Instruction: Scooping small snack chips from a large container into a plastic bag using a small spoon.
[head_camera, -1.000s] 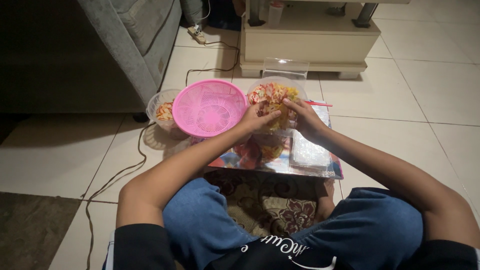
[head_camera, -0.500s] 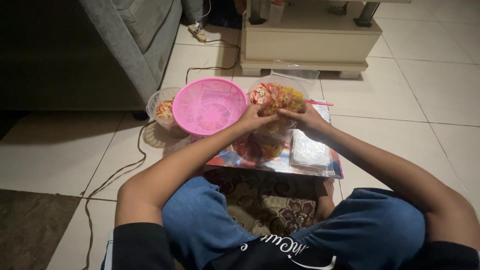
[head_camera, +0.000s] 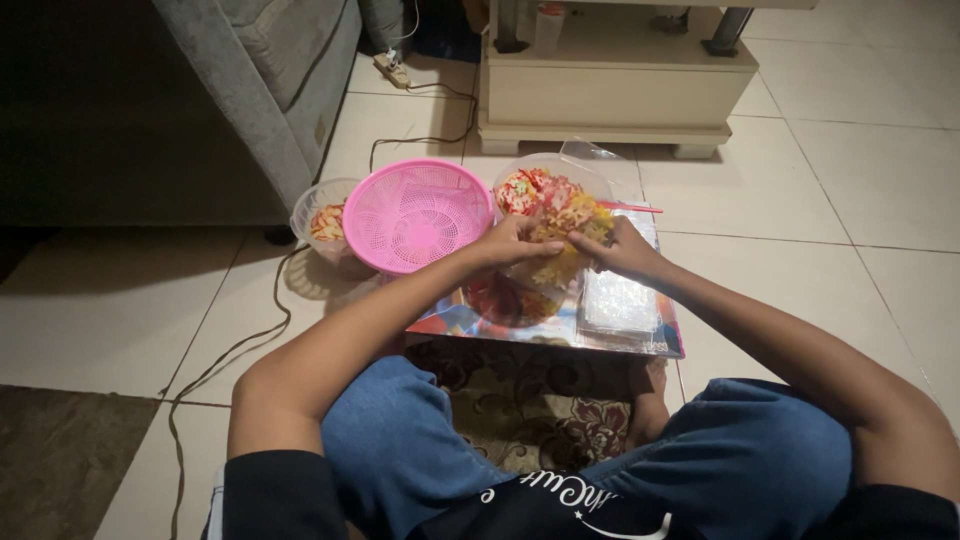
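A colourful low board (head_camera: 640, 345) is lying on the tiled floor (head_camera: 850, 180) in front of the seated person, and three round containers are sitting at or beside its far end. The pink perforated basket (head_camera: 418, 215) is leaning tilted, its inside facing the camera, with nothing showing in it. Beside it, one clear bowl (head_camera: 590, 175) is holding a heap of red, orange and yellow crackers (head_camera: 545, 195). The smaller clear bowl (head_camera: 318, 222), left of the basket, is holding a few more. A clear plastic bag (head_camera: 520, 290), partly filled with the same crackers, is sitting on the board under the hands, next to one flat stack of clear bags (head_camera: 618, 300).

The left hand (head_camera: 508, 242) and right hand (head_camera: 622, 250) are both pinching the bag's mouth, fingers curled, close together. Compared with a second ago, the hands are sitting lower and nearer each other, no longer reaching into the heap.
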